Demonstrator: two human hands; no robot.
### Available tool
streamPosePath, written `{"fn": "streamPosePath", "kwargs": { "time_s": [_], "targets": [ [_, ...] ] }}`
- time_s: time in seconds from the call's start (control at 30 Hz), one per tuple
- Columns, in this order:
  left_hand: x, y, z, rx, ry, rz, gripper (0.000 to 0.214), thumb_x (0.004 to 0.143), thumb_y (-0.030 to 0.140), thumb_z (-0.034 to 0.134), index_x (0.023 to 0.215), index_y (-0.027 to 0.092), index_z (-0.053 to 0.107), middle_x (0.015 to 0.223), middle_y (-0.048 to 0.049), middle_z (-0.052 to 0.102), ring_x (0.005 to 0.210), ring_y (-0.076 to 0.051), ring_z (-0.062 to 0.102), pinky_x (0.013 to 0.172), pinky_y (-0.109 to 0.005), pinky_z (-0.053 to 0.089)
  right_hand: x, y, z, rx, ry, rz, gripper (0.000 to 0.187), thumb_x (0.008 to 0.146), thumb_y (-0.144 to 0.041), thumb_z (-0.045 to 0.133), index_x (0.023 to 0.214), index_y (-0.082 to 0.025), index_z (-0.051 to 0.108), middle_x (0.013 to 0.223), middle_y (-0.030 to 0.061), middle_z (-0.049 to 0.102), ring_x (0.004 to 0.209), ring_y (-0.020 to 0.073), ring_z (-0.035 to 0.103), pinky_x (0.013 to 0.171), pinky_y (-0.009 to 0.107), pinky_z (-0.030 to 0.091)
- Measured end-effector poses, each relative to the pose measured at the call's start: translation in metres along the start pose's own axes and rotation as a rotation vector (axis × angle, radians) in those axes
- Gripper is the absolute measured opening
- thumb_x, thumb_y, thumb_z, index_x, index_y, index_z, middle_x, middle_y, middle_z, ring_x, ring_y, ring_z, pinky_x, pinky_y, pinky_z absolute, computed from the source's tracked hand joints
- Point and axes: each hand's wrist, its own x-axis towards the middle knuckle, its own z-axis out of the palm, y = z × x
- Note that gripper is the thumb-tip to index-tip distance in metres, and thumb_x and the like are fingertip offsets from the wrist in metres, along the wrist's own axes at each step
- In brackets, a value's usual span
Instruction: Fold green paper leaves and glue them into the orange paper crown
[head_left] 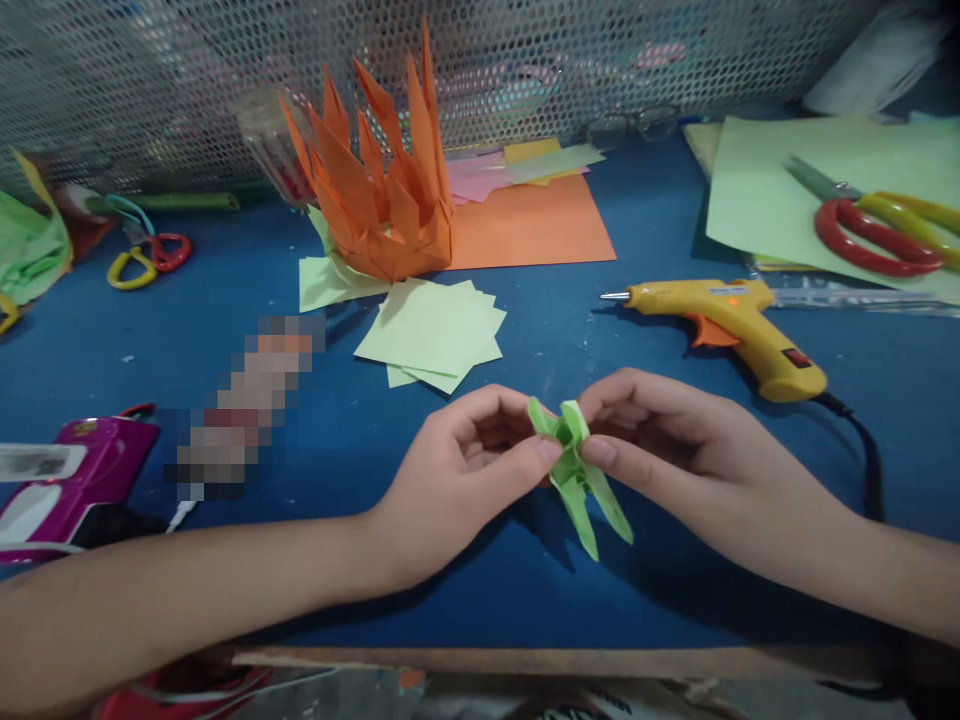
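Between my two hands is a small folded piece of light green paper [576, 482], with two pointed strips hanging toward me and short flaps at its top. My left hand [480, 455] pinches its left side between thumb and fingers. On the opposite side, my right hand [660, 450] grips it with the thumb in front; the curled fingers behind are partly hidden. A stack of pale green paper squares [431, 330] lies just beyond my hands. Behind that stands an orange folded-paper piece [390, 200] with tall spikes.
A yellow glue gun [720, 320] lies right, its cord [870, 460] trailing toward me. Scissors [870, 230] rest on green sheets [757, 190]; another pair of scissors [146, 250] lies left. An orange sheet [540, 225] sits at the back before a perforated metal panel [525, 70]. A purple device [97, 470] is at left.
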Motion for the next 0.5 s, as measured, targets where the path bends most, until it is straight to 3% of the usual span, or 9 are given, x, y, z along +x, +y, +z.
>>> {"fn": "streamPosePath", "kwargs": {
  "time_s": [0.2, 0.33, 0.5],
  "targets": [
    [0.000, 0.002, -0.001, 0.096, 0.006, -0.045, 0.014, 0.076, 0.009, 0.068, 0.085, 0.016, 0.061, 0.075, 0.0062, 0.061, 0.068, -0.003, 0.058, 0.063, -0.010, 0.048, 0.001, 0.000, 0.000, -0.021, -0.001, 0.014, 0.016, 0.089, -0.041, 0.061, 0.091, -0.026, 0.063, 0.075, -0.0010, 0.066, 0.065, 0.0099, 0.061, 0.054, 0.018, 0.049],
    [0.003, 0.009, -0.002, 0.165, -0.004, -0.115, 0.013, 0.070, 0.005, 0.065, 0.076, 0.015, 0.060, 0.069, 0.0064, 0.058, 0.063, -0.004, 0.055, 0.059, -0.012, 0.046, 0.000, -0.002, 0.000, -0.046, -0.005, 0.046, 0.019, 0.086, -0.042, 0.064, 0.086, -0.023, 0.066, 0.075, 0.0013, 0.068, 0.064, 0.0117, 0.061, 0.055, 0.020, 0.050],
    [0.009, 0.016, -0.005, 0.251, -0.075, -0.215, 0.015, 0.065, 0.007, 0.070, 0.073, 0.015, 0.059, 0.066, 0.0060, 0.060, 0.061, -0.005, 0.055, 0.059, -0.015, 0.044, 0.000, -0.003, 0.000, -0.061, 0.005, 0.062, 0.015, 0.081, -0.038, 0.071, 0.083, -0.024, 0.068, 0.069, -0.0011, 0.065, 0.056, 0.0099, 0.055, 0.047, 0.020, 0.042]
  ]
}}
